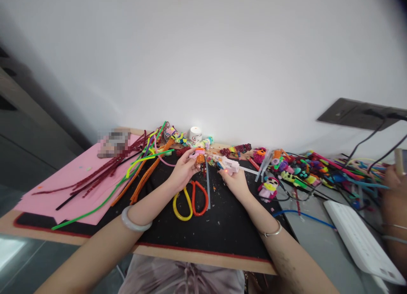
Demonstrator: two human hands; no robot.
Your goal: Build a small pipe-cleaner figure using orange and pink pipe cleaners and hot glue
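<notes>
My left hand (186,170) is closed round a small orange and pink pipe-cleaner figure (200,158), held above the black mat (222,230). A pale pink hot glue gun (230,164) is gripped in my right hand (235,181). An orange light glows on it, a white glue stick (248,170) sticks out of its back, and its nozzle end points left toward the figure. Whether the nozzle touches the figure is unclear. Below my hands lie scissors with one yellow and one red handle (201,198). A clear glue stick (208,188) lies beside them.
Pink sheets (92,162) at left carry dark red pipe cleaners (108,171) and a green one (95,209). A white cup (195,135) stands by the wall. Finished figures (269,189) crowd the right. A white power strip (359,239) and another person's hand (392,183) are farther right.
</notes>
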